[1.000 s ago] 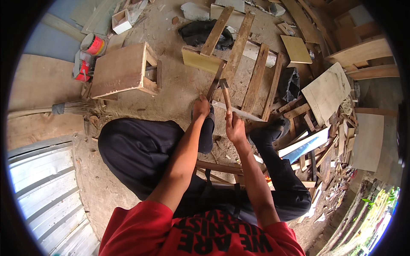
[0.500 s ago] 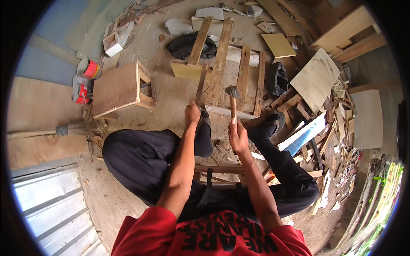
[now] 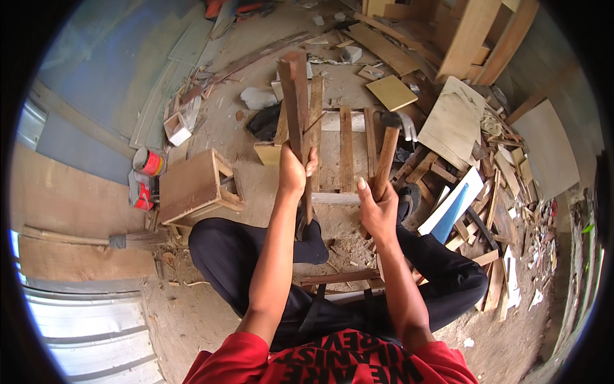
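My left hand (image 3: 294, 171) is closed around a narrow reddish-brown wooden strip (image 3: 295, 96), held upright in front of me. A thin nail (image 3: 315, 121) seems to stick out from the strip's right side, above my fingers. In my right hand (image 3: 378, 214) is a claw hammer (image 3: 386, 157), gripped by its wooden handle with the metal head up, apart from the strip. Beyond both hands, a slatted wooden frame (image 3: 346, 150) lies on the ground, partly hidden by the strip and the hammer.
A small wooden stool (image 3: 192, 187) lies to the left, near two paint cans, one of them (image 3: 149, 162) red and yellow. Scrap boards (image 3: 453, 121) and broken wood pile up on the right. Another short board (image 3: 340, 277) lies between my legs.
Both hands have come up, bringing the wooden strip and the hammer closer to the camera. The view has tilted, so more of the far floor shows.
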`<state>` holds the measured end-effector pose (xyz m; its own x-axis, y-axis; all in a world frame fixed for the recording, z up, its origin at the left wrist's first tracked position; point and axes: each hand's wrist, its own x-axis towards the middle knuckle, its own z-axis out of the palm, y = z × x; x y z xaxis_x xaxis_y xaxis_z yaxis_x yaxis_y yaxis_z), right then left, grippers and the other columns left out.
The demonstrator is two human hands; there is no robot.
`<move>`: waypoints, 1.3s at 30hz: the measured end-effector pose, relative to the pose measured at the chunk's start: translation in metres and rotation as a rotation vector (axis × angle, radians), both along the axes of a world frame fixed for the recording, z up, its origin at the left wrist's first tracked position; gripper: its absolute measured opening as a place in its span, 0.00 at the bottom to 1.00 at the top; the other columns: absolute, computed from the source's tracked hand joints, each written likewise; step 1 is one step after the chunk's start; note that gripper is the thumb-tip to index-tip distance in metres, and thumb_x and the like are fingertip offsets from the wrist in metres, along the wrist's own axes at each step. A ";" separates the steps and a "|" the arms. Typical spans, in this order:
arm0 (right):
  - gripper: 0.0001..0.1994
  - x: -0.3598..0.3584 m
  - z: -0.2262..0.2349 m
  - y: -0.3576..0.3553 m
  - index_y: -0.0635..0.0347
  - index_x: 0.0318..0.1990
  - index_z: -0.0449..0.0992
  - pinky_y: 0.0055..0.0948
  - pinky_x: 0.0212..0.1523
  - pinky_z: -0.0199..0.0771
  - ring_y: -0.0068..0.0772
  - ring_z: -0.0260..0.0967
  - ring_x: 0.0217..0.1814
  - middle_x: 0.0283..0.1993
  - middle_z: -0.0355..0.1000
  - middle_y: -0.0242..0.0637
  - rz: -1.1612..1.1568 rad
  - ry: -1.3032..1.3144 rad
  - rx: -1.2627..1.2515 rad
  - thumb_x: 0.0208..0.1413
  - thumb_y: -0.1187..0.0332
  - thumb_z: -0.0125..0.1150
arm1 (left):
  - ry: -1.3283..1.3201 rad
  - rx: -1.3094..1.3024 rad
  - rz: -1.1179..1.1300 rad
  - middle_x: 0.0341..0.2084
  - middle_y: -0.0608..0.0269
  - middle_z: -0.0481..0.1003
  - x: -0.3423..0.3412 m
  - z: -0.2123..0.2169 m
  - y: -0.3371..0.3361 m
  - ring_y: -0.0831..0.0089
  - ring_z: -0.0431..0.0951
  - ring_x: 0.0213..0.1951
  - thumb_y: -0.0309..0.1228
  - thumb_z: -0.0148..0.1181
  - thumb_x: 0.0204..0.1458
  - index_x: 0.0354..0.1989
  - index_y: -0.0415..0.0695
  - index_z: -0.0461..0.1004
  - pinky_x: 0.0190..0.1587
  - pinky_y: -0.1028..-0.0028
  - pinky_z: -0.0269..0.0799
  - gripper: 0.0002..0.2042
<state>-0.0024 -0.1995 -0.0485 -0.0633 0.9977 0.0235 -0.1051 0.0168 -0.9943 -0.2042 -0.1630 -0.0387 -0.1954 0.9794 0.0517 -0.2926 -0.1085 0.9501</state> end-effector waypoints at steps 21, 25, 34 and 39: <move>0.24 0.129 -0.148 0.031 0.67 0.49 0.71 0.36 0.33 0.69 0.40 0.67 0.28 0.28 0.72 0.50 -0.408 -0.495 0.146 0.49 0.65 0.74 | -0.028 0.431 -0.304 0.47 0.58 0.75 0.213 0.038 0.053 0.71 0.74 0.47 0.78 0.24 0.51 0.53 0.39 0.69 0.46 0.71 0.68 0.50; 0.23 0.137 -0.177 0.037 0.64 0.49 0.71 0.42 0.37 0.72 0.58 0.74 0.37 0.33 0.74 0.56 -0.320 -0.546 0.067 0.49 0.65 0.73 | -0.021 0.437 -0.367 0.29 0.61 0.74 0.211 0.052 0.050 0.74 0.73 0.31 0.65 0.38 0.61 0.39 0.40 0.72 0.35 0.74 0.68 0.35; 0.20 0.169 -0.108 0.024 0.67 0.48 0.72 0.37 0.30 0.69 0.39 0.73 0.29 0.25 0.70 0.45 -0.303 -0.565 -0.028 0.62 0.56 0.61 | -0.169 0.385 -0.463 0.11 0.70 0.60 0.224 0.061 0.087 0.82 0.57 0.13 0.48 0.41 0.69 0.16 0.44 0.61 0.18 0.79 0.52 0.28; 0.19 0.207 0.043 -0.018 0.61 0.48 0.66 0.18 0.10 0.50 0.14 0.48 0.11 0.20 0.57 0.25 -0.163 -0.056 -0.009 0.72 0.52 0.39 | -0.129 0.320 -0.657 0.10 0.70 0.54 0.242 0.065 0.100 0.80 0.52 0.13 0.54 0.39 0.67 0.15 0.45 0.57 0.17 0.78 0.49 0.31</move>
<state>0.2043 -0.2176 -0.0054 0.0985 0.9950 0.0159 -0.0465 0.0205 -0.9987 0.0377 -0.0633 0.0263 0.4014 0.8375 0.3707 -0.5000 -0.1387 0.8549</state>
